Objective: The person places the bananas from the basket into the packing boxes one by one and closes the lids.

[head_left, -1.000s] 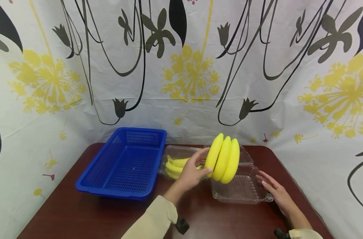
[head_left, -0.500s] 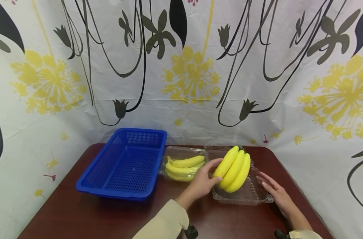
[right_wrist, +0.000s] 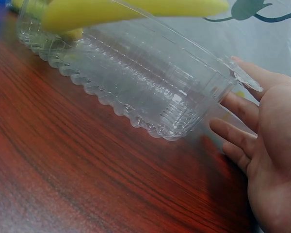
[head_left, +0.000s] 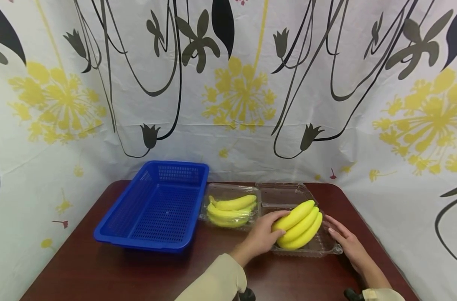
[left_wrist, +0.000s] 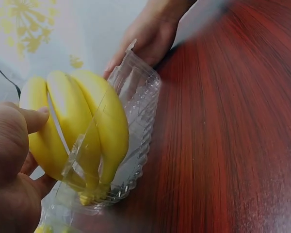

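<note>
A bunch of three yellow bananas (head_left: 300,226) is in my left hand (head_left: 265,233), which grips it by its left side, thumb in front. The bunch sits tilted, low in an open clear plastic clamshell box (head_left: 326,243); in the left wrist view its stem end (left_wrist: 89,194) is down inside the near wall. Whether the bananas touch the box floor I cannot tell. At the box's right side, my right hand (head_left: 349,244) has its fingers extended against the wall. The right wrist view shows those fingers (right_wrist: 240,109) by the box corner, not wrapped round it.
Left of the open box stands another clear clamshell (head_left: 230,190) with bananas (head_left: 232,213) inside. A blue perforated basket (head_left: 153,242) stands farther left on the dark red table (head_left: 145,276). A patterned cloth (head_left: 228,154) hangs behind the table.
My left hand has moved right and down with the bananas, from above the open box into it, tilting them over to the right. My right hand has stayed at the box's side.
</note>
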`<state>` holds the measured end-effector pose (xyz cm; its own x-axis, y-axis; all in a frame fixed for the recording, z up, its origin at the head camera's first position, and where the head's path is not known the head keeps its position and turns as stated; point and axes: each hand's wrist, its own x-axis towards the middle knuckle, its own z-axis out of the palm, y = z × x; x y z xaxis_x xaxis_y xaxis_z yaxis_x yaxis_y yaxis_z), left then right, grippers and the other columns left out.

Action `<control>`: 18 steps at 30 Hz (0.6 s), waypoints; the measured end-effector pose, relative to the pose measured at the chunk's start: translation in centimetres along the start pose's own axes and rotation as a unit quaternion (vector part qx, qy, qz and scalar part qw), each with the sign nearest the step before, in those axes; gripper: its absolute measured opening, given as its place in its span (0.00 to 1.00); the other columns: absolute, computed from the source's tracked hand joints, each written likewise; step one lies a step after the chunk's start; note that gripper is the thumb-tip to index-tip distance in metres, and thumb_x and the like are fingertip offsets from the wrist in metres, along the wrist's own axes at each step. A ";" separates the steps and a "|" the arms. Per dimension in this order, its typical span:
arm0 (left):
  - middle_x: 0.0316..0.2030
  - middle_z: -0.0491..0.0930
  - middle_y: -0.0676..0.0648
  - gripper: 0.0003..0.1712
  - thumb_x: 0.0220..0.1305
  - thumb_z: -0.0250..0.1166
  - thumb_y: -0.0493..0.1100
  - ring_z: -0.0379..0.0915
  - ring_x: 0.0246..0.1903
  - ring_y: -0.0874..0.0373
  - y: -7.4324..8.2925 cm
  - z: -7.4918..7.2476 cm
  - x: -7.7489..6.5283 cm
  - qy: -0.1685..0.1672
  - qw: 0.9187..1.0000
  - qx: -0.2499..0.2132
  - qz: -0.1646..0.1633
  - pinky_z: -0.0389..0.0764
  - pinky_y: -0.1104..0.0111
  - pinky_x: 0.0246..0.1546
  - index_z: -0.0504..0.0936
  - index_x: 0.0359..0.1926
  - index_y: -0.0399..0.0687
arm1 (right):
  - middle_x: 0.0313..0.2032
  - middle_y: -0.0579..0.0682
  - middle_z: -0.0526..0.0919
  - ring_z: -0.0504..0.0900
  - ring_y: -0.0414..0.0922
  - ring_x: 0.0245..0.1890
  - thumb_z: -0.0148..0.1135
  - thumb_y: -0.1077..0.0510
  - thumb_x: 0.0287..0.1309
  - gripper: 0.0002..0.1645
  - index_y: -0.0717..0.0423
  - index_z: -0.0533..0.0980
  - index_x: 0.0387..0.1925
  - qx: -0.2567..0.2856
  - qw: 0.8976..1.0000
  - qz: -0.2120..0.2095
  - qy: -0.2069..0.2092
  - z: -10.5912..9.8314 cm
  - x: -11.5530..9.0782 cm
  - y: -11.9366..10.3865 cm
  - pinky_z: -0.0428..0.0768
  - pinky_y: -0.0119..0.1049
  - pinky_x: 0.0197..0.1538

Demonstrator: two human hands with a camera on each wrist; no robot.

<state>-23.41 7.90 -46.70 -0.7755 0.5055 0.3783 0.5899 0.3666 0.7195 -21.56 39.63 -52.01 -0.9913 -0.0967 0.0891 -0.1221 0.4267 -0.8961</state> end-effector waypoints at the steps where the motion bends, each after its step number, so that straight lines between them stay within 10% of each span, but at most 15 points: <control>1: 0.60 0.73 0.58 0.30 0.65 0.65 0.40 0.69 0.57 0.66 0.0 0.1 0.0 0.001 1.000 0.007 0.001 0.72 0.73 0.52 0.70 0.67 0.60 | 0.65 0.51 0.70 0.66 0.20 0.54 0.45 0.45 0.74 0.35 0.54 0.53 0.75 -0.003 1.000 0.002 0.001 0.0 0.0 0.0 0.71 0.22 0.49; 10: 0.60 0.74 0.58 0.26 0.67 0.63 0.38 0.69 0.59 0.65 0.4 1.1 0.8 -0.001 0.997 0.075 0.022 0.69 0.73 0.57 0.74 0.65 0.59 | 0.60 0.35 0.69 0.65 0.19 0.53 0.45 0.44 0.74 0.36 0.55 0.53 0.75 -0.008 1.000 0.013 0.003 -0.1 -0.2 0.0 0.71 0.22 0.49; 18: 0.56 0.77 0.59 0.22 0.65 0.63 0.38 0.71 0.55 0.66 0.5 1.6 1.2 -0.021 0.981 0.170 0.087 0.66 0.76 0.57 0.79 0.59 0.56 | 0.65 0.45 0.65 0.63 0.18 0.53 0.45 0.44 0.74 0.36 0.53 0.52 0.75 -0.005 1.000 0.017 0.002 0.1 -0.1 -0.5 0.70 0.22 0.49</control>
<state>-23.67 9.98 -46.84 -0.6513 0.6127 0.4477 0.7585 0.5081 0.4080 -21.35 39.33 -51.57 -0.9951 -0.0790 0.0596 -0.0884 0.4394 -0.8939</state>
